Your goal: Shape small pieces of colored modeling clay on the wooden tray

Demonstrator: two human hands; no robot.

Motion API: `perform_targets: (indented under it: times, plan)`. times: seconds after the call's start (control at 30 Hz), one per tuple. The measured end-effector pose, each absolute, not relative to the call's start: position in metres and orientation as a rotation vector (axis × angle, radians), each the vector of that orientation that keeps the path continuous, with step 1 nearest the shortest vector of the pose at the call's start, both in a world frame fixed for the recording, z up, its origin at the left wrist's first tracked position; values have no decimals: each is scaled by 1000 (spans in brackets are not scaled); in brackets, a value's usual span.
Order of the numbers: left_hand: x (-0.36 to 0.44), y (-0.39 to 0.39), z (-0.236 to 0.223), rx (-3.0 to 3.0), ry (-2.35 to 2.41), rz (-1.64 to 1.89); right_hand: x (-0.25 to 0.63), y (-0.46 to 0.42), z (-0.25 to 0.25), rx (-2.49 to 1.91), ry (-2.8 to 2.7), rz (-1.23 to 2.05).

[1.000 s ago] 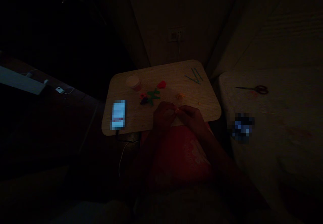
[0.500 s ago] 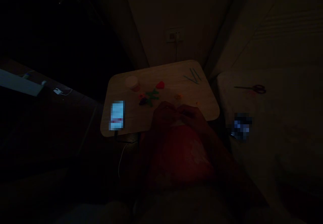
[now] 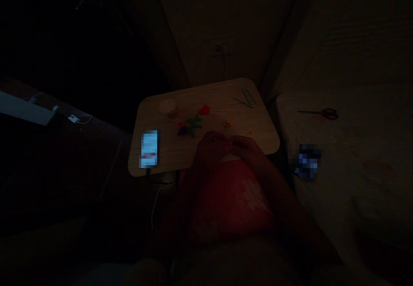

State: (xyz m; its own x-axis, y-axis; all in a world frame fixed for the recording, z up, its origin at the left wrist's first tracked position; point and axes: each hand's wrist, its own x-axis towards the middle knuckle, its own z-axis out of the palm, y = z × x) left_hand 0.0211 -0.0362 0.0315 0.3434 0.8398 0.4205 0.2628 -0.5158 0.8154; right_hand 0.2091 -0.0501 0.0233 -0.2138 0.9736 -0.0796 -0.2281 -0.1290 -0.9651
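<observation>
The scene is very dim. Over the near edge of a small wooden table (image 3: pixel 180 157), my left hand (image 3: pixel 211 148) and my right hand (image 3: pixel 242 146) meet with fingers curled together. A small reddish bit seems to show between the fingertips, too dark to name. Just beyond my hands lies a small orange-yellow clump (image 3: pixel 228 124), and a smaller yellow bit (image 3: pixel 252 132) sits to the right. Left of them are green pieces (image 3: pixel 194 122) shaped like crossed strips, a dark lump (image 3: pixel 182 130), a pink-red piece (image 3: pixel 180 124) and a red lump (image 3: pixel 204 109).
A lidded tub (image 3: pixel 168 107) stands at the table's back left, a lit phone (image 3: pixel 149 149) with a cable at front left. Thin sticks (image 3: pixel 245 98) lie at back right. Scissors (image 3: pixel 322 113) and a blurred lit device (image 3: pixel 307 162) rest on the pale surface to the right.
My hands stay together at the table's near edge, with only a slight shift of the fingers. The things on the table keep their places; the view has moved slightly.
</observation>
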Motion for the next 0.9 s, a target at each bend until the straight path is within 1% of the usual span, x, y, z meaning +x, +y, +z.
perform_targets:
  times: [0.13,0.27,0.37,0.47,0.53,0.7,0.9]
  plan:
    - [20,-26,27,2026,987,1114,218,-51,13,-1041,-1032,1523]
    - [27,7,20,2058,1203,1198,220,-47,7,-1097,-813,1405]
    - [39,33,16,2108,1308,1073,217,-43,7,-1144,-684,1321]
    - [51,46,14,2100,1328,998,214,-41,9,-1157,-674,1271]
    - [56,47,15,1960,1305,1042,212,-41,11,-1155,-686,1254]
    - [57,36,16,1367,1116,1186,205,-40,18,-1204,-717,1156]
    - [58,29,20,1158,1093,1226,199,-36,19,-1177,-685,1088]
